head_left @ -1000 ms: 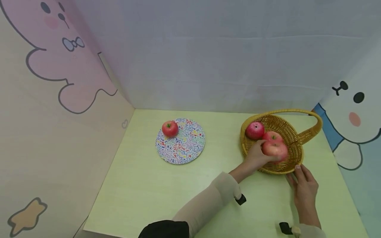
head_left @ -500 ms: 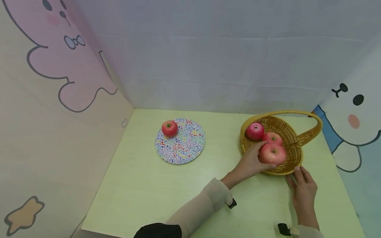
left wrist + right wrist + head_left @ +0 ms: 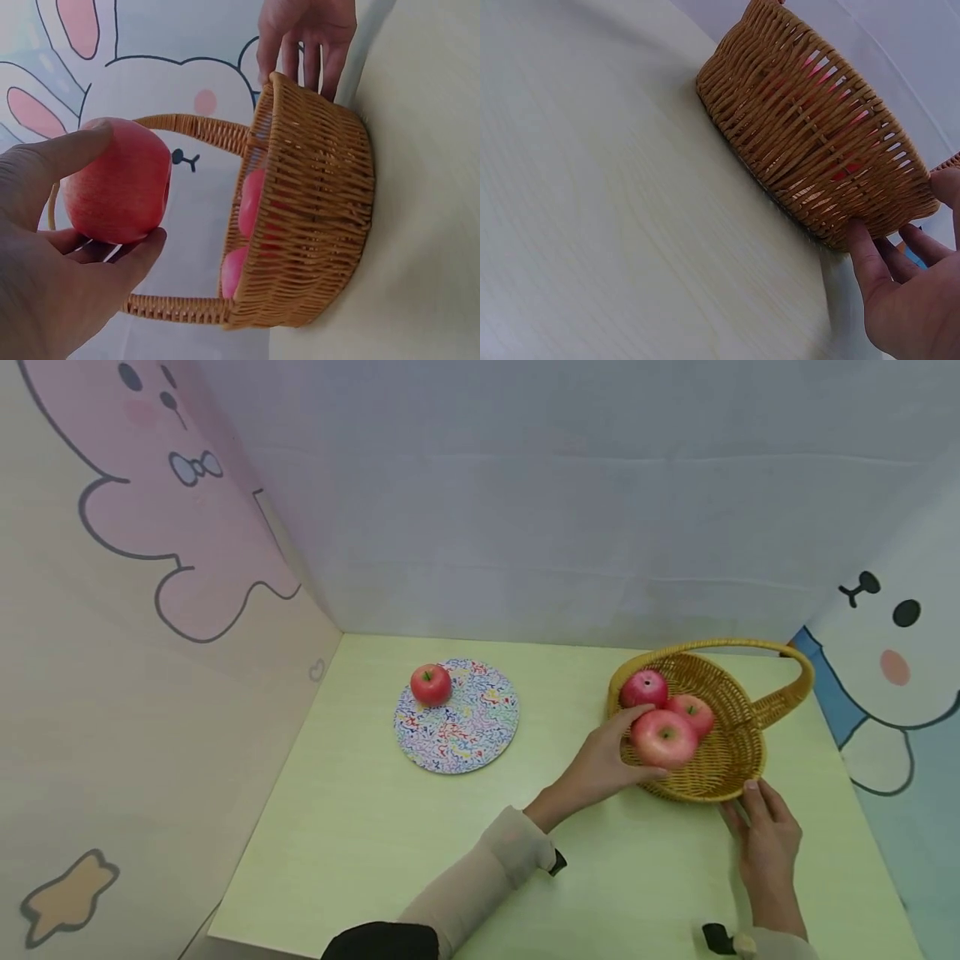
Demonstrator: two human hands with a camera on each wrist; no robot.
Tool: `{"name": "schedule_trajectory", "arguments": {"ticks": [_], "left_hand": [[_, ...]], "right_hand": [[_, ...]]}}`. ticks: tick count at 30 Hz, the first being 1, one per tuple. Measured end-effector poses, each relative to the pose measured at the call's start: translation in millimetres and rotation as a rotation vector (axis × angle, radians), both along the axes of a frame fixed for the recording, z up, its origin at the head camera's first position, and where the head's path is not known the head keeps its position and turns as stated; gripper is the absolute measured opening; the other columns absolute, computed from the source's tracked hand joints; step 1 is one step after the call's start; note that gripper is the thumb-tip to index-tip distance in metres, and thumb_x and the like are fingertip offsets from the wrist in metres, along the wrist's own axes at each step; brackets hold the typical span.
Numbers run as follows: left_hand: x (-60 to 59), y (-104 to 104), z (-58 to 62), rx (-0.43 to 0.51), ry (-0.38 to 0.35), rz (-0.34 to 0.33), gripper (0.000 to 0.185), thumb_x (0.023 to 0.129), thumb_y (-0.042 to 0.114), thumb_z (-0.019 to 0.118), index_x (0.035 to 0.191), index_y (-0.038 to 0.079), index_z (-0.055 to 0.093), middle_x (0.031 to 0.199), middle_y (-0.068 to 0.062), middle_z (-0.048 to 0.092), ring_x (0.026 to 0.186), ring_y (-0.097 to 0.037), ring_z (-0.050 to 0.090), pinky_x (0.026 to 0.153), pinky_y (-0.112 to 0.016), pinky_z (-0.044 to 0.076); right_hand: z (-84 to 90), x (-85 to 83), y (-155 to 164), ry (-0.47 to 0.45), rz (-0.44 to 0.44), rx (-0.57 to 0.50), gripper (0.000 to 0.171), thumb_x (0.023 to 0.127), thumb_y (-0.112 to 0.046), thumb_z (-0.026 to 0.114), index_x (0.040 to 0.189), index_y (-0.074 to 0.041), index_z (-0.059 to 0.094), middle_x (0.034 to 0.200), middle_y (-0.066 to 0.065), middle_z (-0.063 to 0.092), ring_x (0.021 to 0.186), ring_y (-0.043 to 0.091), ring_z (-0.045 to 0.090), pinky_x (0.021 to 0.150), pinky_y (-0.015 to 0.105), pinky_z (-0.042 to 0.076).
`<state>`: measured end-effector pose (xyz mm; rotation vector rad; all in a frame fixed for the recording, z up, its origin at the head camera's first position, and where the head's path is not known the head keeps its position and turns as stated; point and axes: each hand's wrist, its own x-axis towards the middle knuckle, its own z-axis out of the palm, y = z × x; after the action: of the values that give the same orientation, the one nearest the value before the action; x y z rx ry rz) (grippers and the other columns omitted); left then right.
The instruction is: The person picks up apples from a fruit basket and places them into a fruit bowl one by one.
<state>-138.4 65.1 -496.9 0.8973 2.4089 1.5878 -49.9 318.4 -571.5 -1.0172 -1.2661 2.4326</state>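
My left hand [image 3: 606, 758] grips a red apple [image 3: 663, 738], lifted over the left part of a wicker basket [image 3: 731, 758]; in the left wrist view thumb and fingers curl round the apple [image 3: 118, 180] beside the basket [image 3: 319, 210]. Two more apples [image 3: 643, 687] [image 3: 693, 712] lie inside the basket. My right hand [image 3: 763, 827] rests with straight fingers against the basket's near rim, its fingertips [image 3: 859, 244] touching the woven wall [image 3: 810, 139]. Another apple [image 3: 431, 684] sits on a patterned round plate [image 3: 468, 727] to the left.
The pale green table [image 3: 390, 835] is boxed in by cartoon-printed walls at left, back and right. The basket's handle [image 3: 787, 689] arches toward the right wall. Open tabletop lies between plate and basket and along the near edge.
My left hand has lifted the apple up and carried it leftward from the basket's middle toward its left rim. The right hand stays on the basket.
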Motion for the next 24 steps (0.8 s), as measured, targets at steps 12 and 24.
{"name": "schedule_trajectory", "arguments": {"ticks": [12,24], "left_hand": [[-5.4,-37.0,-5.5,-0.019,0.244,0.049,0.086,0.082,0.026,0.091,0.154,0.015,0.045,0.151,-0.001,0.054,0.137,-0.013,0.054,0.112,-0.021,0.048],[-14.2,-70.7,-34.0,-0.003,0.259,0.090,0.086,0.080,0.023,0.093,0.152,0.014,0.046,0.149,-0.002,0.056,0.134,-0.015,0.056,0.108,-0.026,0.053]], "right_hand": [[2.6,-1.8,-0.2,-0.074,-0.005,0.006,0.065,0.097,-0.027,0.072,0.157,-0.018,0.047,0.136,-0.010,0.057,0.106,-0.003,0.069,0.079,0.018,0.062],[3.1,1.7,-1.6,-0.034,-0.002,0.001,0.065,0.099,-0.023,0.070,0.158,-0.014,0.045,0.131,-0.011,0.063,0.107,-0.001,0.070,0.080,0.019,0.062]]}}
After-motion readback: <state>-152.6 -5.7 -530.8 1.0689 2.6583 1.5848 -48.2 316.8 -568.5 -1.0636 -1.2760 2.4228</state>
